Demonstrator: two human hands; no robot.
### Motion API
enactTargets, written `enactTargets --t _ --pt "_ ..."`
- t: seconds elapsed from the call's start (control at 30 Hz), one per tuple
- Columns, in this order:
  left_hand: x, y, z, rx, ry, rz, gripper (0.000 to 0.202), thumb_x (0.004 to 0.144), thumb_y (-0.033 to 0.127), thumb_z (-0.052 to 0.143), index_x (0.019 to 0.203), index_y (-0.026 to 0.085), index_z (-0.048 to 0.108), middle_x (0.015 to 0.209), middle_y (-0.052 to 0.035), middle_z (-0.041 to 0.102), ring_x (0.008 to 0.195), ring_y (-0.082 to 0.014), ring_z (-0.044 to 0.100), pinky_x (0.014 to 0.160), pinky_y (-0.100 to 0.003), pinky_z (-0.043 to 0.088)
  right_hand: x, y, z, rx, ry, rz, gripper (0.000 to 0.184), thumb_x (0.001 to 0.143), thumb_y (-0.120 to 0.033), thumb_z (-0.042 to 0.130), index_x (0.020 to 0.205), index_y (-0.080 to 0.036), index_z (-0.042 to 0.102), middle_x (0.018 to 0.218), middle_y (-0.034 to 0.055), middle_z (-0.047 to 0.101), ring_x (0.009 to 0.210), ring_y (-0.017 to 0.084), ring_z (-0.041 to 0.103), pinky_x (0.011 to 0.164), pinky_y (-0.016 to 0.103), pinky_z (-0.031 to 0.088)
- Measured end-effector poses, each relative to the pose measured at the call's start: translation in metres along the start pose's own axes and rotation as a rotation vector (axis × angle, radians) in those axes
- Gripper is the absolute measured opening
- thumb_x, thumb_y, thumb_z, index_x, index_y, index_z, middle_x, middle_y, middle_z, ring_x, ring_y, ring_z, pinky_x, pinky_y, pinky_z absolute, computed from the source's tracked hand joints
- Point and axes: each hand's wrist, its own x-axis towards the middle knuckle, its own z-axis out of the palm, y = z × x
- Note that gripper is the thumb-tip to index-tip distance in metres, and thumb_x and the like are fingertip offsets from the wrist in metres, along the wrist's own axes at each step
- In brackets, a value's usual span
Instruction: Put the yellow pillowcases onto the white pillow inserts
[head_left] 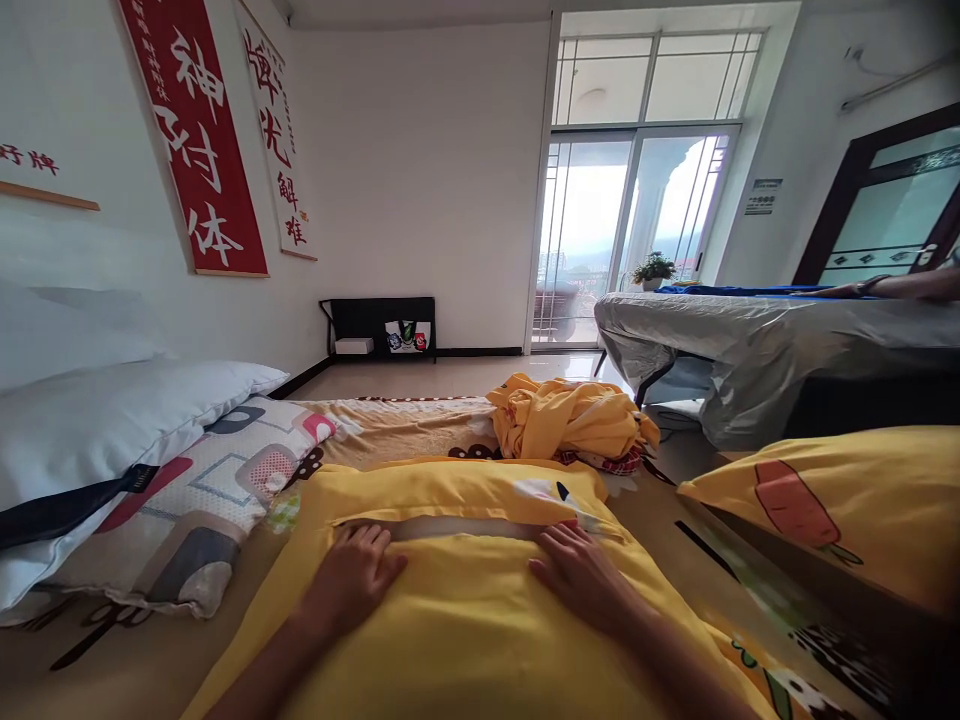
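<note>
My left hand (pixel 356 568), right hand (pixel 571 565): curled at slit of yellow pillowcase (pixel 465 620) | tips hidden, can't tell if gripping | even tension both ends should keep it flat

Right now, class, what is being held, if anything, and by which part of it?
The yellow pillowcase: the left grip and right grip hold its opening's near edge, one toward each end.

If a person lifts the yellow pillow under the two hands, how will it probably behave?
The pillow likely bends and sags: its surface creases softly. It may feel light for its size, looking soft and stuffed. The pale insert might slip if tilted, because it shows uncovered between left hand and right hand.
</note>
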Motion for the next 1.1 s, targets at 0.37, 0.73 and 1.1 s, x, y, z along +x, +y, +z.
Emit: enactTargets --t 0.37,0.73,1.1 --pt "-0.006 -0.01 0.03 -0.186 0.041 -0.004 0.042 0.097 0.045 0.028 0.087 0.022 0.061 0.095 -0.0059 0.067 0.095 -0.023 0.06 0.086 -0.038 0.044 -0.03 0.045 0.038 0.286 0.074 0.12 0.049 0.095 -0.051 0.035 0.125 -0.022 0.059 0.13 0.0108 0.057 0.122 0.025 0.05 0.106 0.043 0.038" --pt "-0.007 -0.007 0.03 -0.159 0.038 -0.003 0.042 0.098 0.045 0.026 0.087 0.022 0.059 0.097 -0.0055 0.065 0.099 -0.0236 0.057 0.091 -0.043 0.04 -0.03 0.045 0.036 0.316 0.11 0.124 0.046 0.096 -0.05 0.035 0.124 -0.024 0.06 0.129 0.0096 0.059 0.122 0.025 0.05 0.105 0.043 0.04" --pt "-0.009 -0.006 0.033 -0.137 0.07 0.003 0.039 0.098 0.045 0.027 0.091 0.023 0.06 0.099 -0.0053 0.064 0.101 -0.0234 0.057 0.091 -0.043 0.042 -0.03 0.043 0.034 0.348 0.113 0.14 0.046 0.095 -0.051 0.035 0.116 -0.021 0.063 0.124 0.0112 0.061 0.12 0.025 0.052 0.106 0.044 0.039"
